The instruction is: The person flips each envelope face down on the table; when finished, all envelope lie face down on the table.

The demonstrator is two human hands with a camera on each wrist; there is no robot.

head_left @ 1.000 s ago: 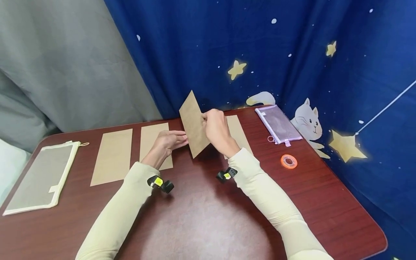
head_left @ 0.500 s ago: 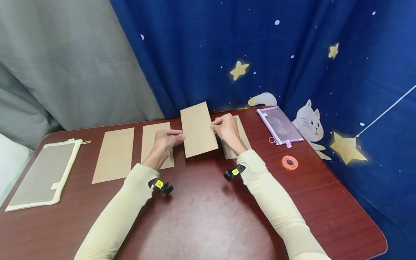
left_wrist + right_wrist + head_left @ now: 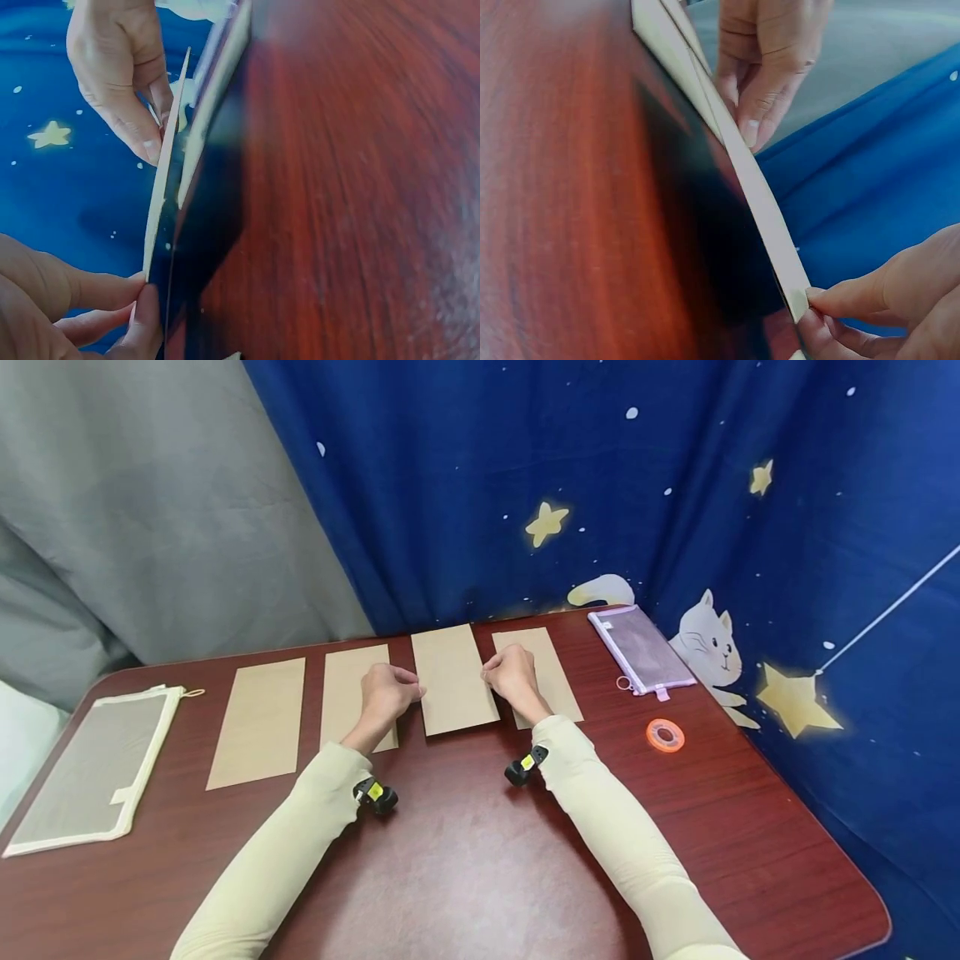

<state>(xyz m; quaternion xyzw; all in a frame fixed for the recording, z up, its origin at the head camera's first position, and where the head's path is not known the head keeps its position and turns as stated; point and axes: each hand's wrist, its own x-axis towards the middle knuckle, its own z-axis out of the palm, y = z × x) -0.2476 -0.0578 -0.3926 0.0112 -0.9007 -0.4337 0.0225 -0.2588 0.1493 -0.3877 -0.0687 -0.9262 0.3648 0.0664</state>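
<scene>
A plain tan kraft paper sheet [image 3: 453, 681] hangs just above the table's far part, nearly level, with a dark gap beneath it in both wrist views. My left hand [image 3: 385, 697] pinches its left edge between thumb and fingers [image 3: 112, 292]. At the opposite edge, my right hand [image 3: 514, 675] pinches it the same way, thumb and fingertips [image 3: 829, 300] on the rim. Under my left hand lies a second tan sheet [image 3: 345, 681], partly covered by the hand. Another tan sheet [image 3: 551, 672] lies under my right hand, also partly hidden.
Further left lie one more tan sheet [image 3: 258, 722] and a white-edged mesh zip pouch [image 3: 97, 768]. To the right are a purple mesh pouch [image 3: 643, 647] and an orange ring-shaped roll [image 3: 665, 736]. Curtains [image 3: 480, 485] hang behind the dark red table [image 3: 465, 860].
The sheet has turned from standing on edge to facing up, and has come down close to the table. My right hand shifted to its right edge; both hands lowered with it.
</scene>
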